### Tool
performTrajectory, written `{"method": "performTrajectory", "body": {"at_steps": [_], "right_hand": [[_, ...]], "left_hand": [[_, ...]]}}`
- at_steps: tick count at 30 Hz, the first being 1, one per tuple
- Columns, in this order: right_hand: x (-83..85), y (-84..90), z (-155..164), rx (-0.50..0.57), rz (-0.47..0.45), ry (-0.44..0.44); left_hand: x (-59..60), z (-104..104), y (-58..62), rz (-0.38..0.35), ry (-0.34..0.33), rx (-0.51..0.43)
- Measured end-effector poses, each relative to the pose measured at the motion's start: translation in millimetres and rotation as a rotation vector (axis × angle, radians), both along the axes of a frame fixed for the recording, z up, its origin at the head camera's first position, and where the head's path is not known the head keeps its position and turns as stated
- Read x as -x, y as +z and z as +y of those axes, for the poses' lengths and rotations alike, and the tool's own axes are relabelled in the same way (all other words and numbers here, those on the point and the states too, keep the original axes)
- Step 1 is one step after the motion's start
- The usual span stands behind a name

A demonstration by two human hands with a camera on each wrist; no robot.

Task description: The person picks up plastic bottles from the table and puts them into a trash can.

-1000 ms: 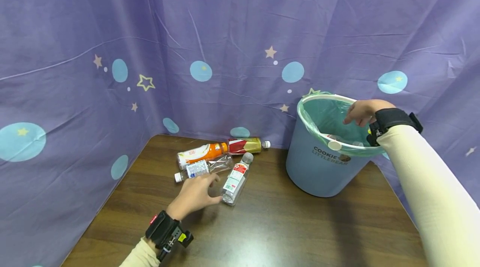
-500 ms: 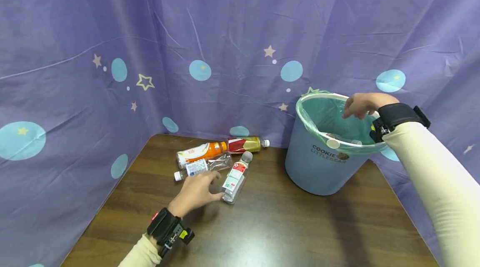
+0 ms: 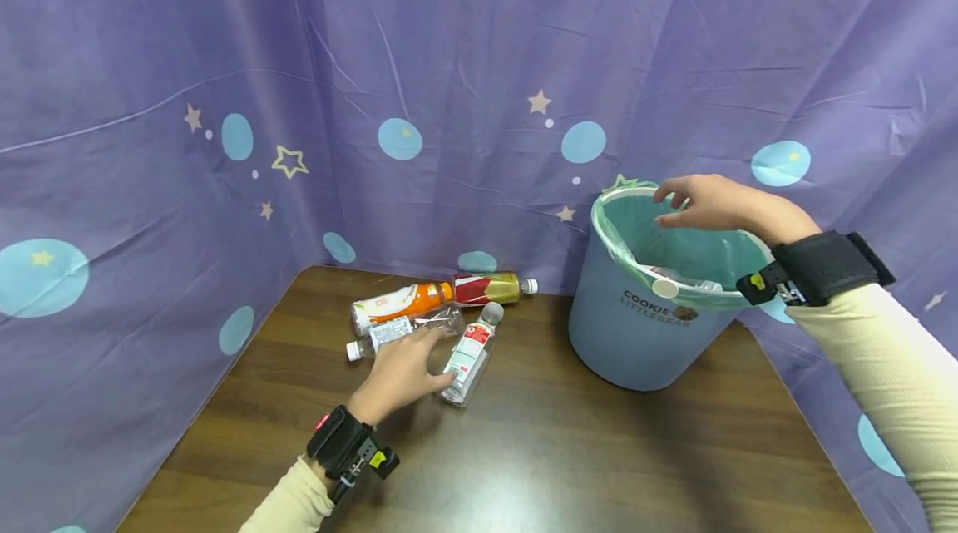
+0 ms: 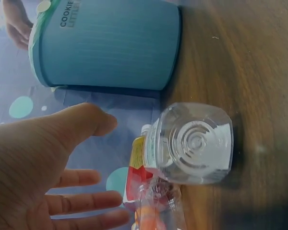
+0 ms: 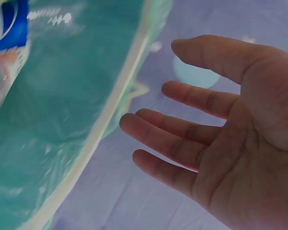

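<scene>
My left hand (image 3: 404, 375) hovers with its thumb and fingers spread beside a clear plastic bottle (image 3: 470, 354) with a red, white and green label. In the left wrist view that bottle's base (image 4: 196, 142) faces the camera, apart from the thumb. Partly behind the left fingers lies a second clear bottle (image 3: 391, 332) with a white cap. An orange-and-white bottle (image 3: 404, 306) and a red-and-gold bottle (image 3: 486, 289) lie farther back. Over the bin's opening is my right hand (image 3: 711, 202), holding nothing, its fingers loosely extended in the right wrist view.
A blue bin (image 3: 624, 317) with a green liner (image 5: 77, 110) stands at the right of the wooden table (image 3: 569, 450). Inside it are plastic bottles, one with a blue label (image 5: 8, 26). A purple curtain (image 3: 464, 101) closes off the back and sides.
My right hand has risen out of the bin's mouth, and its fingers have spread. My left hand has shifted slightly right and forward, closer over the labelled bottle. The bottles have not moved.
</scene>
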State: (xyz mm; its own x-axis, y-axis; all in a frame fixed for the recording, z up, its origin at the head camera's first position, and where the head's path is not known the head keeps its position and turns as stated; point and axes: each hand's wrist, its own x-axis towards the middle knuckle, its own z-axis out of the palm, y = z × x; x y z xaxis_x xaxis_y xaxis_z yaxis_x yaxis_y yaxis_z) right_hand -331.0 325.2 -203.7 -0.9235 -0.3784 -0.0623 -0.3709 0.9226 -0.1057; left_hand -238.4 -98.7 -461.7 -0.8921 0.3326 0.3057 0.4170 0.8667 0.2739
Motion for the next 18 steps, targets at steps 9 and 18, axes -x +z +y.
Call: {"method": "performTrajectory", "body": {"at_steps": [9, 18], "right_hand": [[-45.1, -5.3, -29, 0.102, 0.144, 0.115], [-95.8, -36.9, -60, 0.184, 0.310, 0.323]], "left_hand": [[4.9, 15, 0.0, 0.027, 0.043, -0.044], [9.8, 34, -11.6, 0.010, 0.101, -0.035]]}}
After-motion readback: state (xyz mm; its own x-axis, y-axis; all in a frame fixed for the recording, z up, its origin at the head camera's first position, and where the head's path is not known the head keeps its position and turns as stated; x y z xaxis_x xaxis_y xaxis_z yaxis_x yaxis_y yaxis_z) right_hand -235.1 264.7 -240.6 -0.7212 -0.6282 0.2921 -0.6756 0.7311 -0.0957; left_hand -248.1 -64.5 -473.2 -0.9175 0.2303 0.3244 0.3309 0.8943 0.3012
